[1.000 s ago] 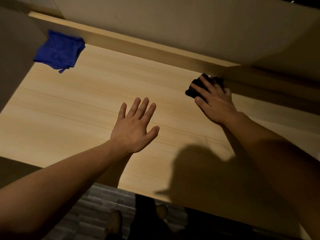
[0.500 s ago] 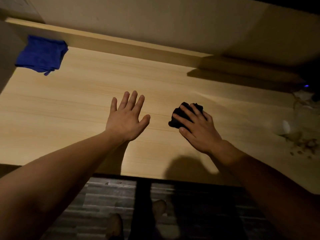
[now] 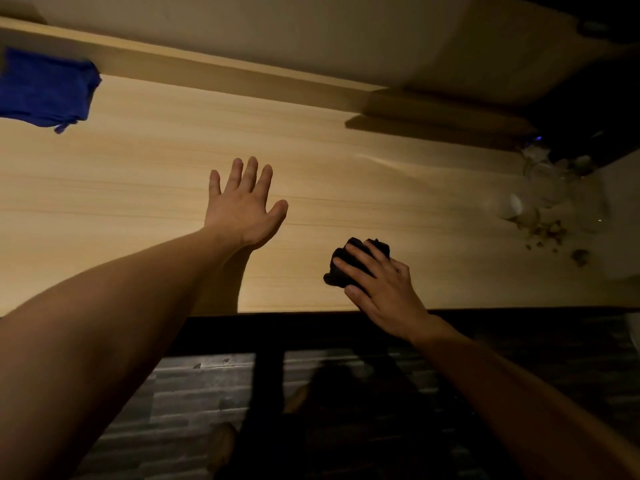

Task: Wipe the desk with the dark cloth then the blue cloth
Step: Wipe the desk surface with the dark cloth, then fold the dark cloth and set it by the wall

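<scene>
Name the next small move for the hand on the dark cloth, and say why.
Probably push the dark cloth back away from the near edge, across the desk. The right hand presses it close to that edge, so little surface is left toward the person, while bare wood lies beyond. The blue cloth lies untouched at far left.

The dark cloth (image 3: 349, 263) is bunched into a black, crumpled wad under my right hand (image 3: 382, 289), pressed onto the counter (image 3: 156, 174) close to its near edge, right of the middle. The blue cloth (image 3: 46, 88) lies loosely folded and flat at the far left corner of the counter, against the raised back ledge, one small corner trailing toward me. The counter is pale wood with long grain lines.
</scene>
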`<state>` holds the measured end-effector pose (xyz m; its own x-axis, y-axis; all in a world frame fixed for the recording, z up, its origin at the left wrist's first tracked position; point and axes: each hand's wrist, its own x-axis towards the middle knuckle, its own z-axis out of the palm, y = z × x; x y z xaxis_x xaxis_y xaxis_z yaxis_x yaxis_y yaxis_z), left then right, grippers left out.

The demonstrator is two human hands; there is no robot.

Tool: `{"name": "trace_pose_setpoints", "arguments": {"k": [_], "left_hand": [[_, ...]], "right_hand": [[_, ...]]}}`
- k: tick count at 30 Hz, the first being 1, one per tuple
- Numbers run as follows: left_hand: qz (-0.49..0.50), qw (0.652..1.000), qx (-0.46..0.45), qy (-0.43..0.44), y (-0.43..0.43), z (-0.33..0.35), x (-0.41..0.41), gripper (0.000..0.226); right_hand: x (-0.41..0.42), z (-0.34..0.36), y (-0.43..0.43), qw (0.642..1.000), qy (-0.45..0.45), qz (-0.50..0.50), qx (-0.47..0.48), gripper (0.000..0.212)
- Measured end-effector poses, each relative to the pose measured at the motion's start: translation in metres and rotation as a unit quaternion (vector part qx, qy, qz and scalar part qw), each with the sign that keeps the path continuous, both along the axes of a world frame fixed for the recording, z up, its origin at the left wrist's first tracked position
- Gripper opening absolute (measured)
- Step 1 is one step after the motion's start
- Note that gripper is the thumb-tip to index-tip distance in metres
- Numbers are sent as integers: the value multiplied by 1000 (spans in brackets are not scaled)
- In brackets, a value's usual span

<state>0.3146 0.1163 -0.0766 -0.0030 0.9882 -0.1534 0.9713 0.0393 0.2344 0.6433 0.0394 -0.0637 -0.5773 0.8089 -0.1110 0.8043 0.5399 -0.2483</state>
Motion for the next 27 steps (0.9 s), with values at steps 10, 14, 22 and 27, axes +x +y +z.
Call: {"name": "trace_pose_setpoints", "arguments": {"k": [10,14,22,27], "left_hand": [[71,919,-1,-389,-78,27,31,51],[248,604,-225,-724,-88,63,43,48],[302,463,-127,-824,-63,125,-10,44],[315,458,-62,-829,-38,149,-44,39]], "right_hand": [[-50,29,-29,993,94,-21,-71,40],[-102,64,-3,989,132,-10,-66,50],[-165,124,71,970,218,24,-106,77],[-203,131,99,814,320,-247,-417,82]]}}
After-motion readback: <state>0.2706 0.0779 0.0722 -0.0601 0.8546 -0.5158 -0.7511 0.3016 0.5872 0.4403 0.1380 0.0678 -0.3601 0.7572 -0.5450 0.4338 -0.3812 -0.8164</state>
